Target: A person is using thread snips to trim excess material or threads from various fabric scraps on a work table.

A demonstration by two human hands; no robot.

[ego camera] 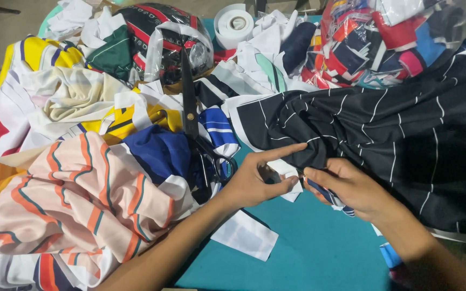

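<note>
A large black fabric with thin white stripes (pixel 405 140) lies crumpled across the right of the teal table (pixel 319 253). My left hand (pixel 257 178) pinches its lower edge, with the index finger stretched out over the cloth. My right hand (pixel 346 186) grips the same edge just to the right, together with a small blue and white scrap. Long black scissors (pixel 191 108) lie on the fabric heap left of my left hand, blades pointing away.
Piles of fabric pieces cover the left: peach striped cloth (pixel 76 199), blue cloth (pixel 160 153), yellow and white pieces (pixel 55 81). A clear bag of coloured scraps (pixel 384 37) and a white tape roll (pixel 234 24) sit at the back. A white strip (pixel 246 237) lies near my forearm.
</note>
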